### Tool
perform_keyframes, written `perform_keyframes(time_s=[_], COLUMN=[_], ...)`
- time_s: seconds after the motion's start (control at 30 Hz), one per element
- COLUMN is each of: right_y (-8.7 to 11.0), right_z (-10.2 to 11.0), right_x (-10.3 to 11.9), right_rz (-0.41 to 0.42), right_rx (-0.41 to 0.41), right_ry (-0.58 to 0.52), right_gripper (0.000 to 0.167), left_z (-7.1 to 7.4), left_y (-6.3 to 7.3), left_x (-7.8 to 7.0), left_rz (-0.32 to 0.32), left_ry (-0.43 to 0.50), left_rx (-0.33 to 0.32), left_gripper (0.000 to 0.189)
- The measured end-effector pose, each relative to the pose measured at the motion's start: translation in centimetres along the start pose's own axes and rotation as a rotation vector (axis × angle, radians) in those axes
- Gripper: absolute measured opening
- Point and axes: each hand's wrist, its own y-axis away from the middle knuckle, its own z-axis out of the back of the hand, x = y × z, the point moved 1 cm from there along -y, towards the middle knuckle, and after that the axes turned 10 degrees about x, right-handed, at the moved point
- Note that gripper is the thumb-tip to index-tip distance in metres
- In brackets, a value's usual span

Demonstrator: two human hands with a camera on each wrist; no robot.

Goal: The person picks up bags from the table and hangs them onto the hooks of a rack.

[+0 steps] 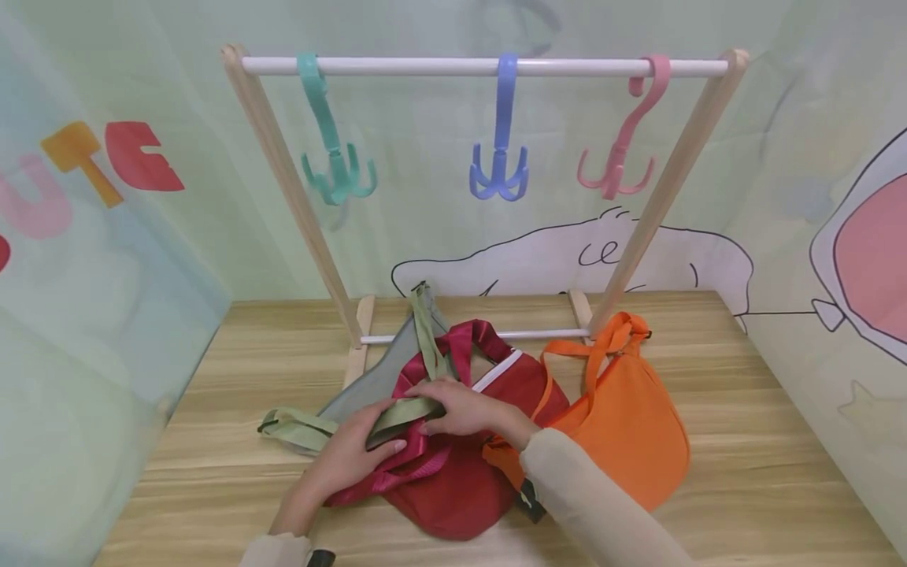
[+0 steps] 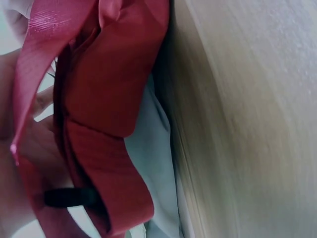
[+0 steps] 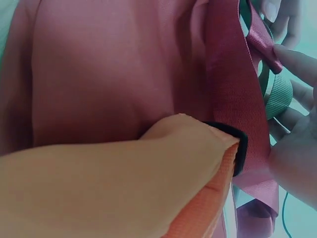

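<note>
Between my hands runs the pale green strap point(image 1: 405, 413) of a grey bag point(image 1: 375, 370) on the table. My left hand point(image 1: 350, 453) pinches the strap's left part, thumb close over the loose red strap point(image 1: 418, 465). Fingers of my right hand point(image 1: 460, 409) curl round its other end, above the dark red bag point(image 1: 453, 500) with a white zip. In the left wrist view, red webbing point(image 2: 37, 64) crosses in front of the hand. The right wrist view shows the green strap point(image 3: 279, 96) at my fingers. The grey bag lies partly beneath the red one.
An orange bag point(image 1: 638, 429) lies to the right, overlapping the red bag. Behind stands a wooden rack with a white rail point(image 1: 411, 67). Green point(image 1: 338, 173), blue point(image 1: 500, 169) and pink point(image 1: 616, 161) multi-prong hooks hang from it. Printed cloth surrounds the wooden table point(image 1: 758, 465).
</note>
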Motion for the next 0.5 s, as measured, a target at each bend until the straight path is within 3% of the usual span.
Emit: perform_keyframes(time_s=[0.3,0.5], right_y=[0.16,0.21], right_z=[-0.02,0.02], right_x=[-0.01,-0.02], right_rz=[-0.016,-0.023], right_rx=[-0.006,-0.017], right_ry=[-0.028,-0.054], right_gripper=[0.052,0.051], left_z=[0.05,0.18], left_y=[-0.05,0.00], left_x=[-0.02,-0.16], left_rz=[0.017,-0.010], left_ry=[-0.012,-0.032], left_rx=[-0.018,-0.068], left_gripper=[0.058,0.055])
